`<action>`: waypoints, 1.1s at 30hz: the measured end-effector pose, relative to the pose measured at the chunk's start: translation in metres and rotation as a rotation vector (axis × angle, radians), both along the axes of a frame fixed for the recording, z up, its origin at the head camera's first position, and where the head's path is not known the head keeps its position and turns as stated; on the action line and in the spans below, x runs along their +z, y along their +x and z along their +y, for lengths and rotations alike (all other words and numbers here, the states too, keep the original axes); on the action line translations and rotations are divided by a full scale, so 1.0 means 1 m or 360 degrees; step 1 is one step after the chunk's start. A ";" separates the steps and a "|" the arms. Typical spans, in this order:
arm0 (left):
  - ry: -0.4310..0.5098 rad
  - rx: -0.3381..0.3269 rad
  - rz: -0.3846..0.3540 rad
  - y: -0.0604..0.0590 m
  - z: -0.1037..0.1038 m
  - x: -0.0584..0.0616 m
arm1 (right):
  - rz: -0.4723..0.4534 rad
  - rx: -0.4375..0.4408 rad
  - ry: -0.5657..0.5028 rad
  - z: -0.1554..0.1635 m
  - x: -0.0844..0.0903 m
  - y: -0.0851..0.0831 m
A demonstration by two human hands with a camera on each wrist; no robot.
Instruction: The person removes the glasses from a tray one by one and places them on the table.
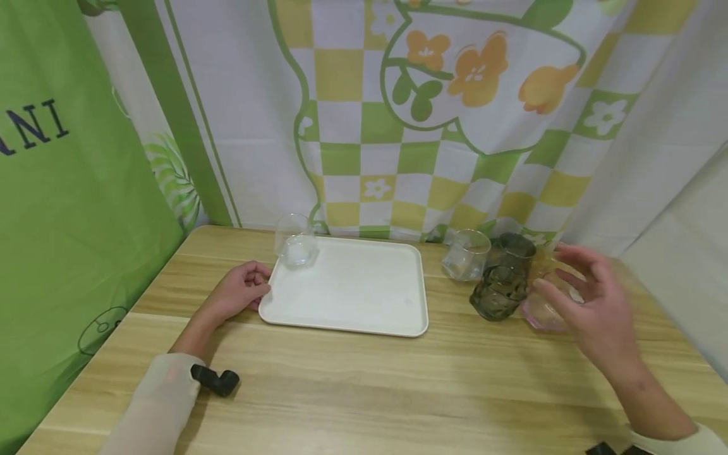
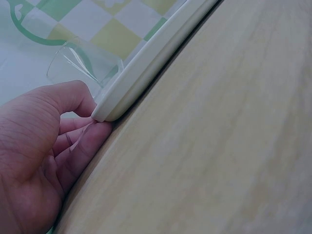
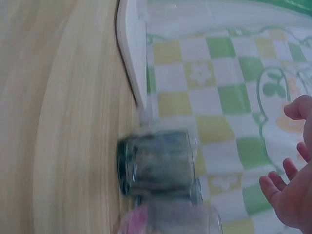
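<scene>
Around us hangs a curtain (image 1: 455, 126) of green, yellow and white checks with orange flowers, closing off the back of a pale wooden bench (image 1: 364, 379). At the bench's centre lies a white tray (image 1: 364, 297), flat and long side toward us, which leaves its face free for glassware. One clear glass (image 1: 294, 242) already stands at its 11 o'clock corner. Our left hand (image 1: 241, 289) sits at the tray's 9 o'clock edge, fingers curled against the rim and partly under it, seemingly steadying the tray; this grip looks light. At 3 o'clock of the tray three more glasses cluster: a clear tumbler (image 1: 467, 254), a smoky dark glass (image 1: 503, 278) and a pink-tinted glass (image 1: 548, 297). Our right hand (image 1: 586, 297) hovers spread wide just beside the pink one, holding nothing.
</scene>
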State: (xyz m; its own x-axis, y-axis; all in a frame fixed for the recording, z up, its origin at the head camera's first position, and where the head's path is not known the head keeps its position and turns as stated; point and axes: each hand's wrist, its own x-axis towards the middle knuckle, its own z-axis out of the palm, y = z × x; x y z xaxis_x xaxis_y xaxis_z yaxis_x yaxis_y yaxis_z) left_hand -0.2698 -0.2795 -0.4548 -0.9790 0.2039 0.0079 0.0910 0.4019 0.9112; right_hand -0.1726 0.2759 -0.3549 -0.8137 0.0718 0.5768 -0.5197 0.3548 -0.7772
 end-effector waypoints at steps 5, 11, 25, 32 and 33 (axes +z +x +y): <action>-0.0007 0.0007 0.0000 0.000 -0.001 0.000 | -0.0018 0.0170 0.0029 -0.026 -0.001 -0.007; -0.0007 0.0004 -0.0004 0.001 -0.001 0.002 | -0.0091 0.0275 0.0195 -0.055 -0.008 -0.017; 0.0030 -0.0010 -0.0031 0.001 0.001 -0.001 | -0.0324 0.0530 0.0249 -0.114 -0.036 -0.047; 0.0015 0.0013 -0.0008 0.000 0.000 -0.001 | -0.0407 0.0624 0.0196 -0.148 -0.039 -0.061; 0.0012 0.0008 -0.0005 -0.001 -0.001 -0.001 | -0.0411 0.0637 0.0193 -0.153 -0.039 -0.062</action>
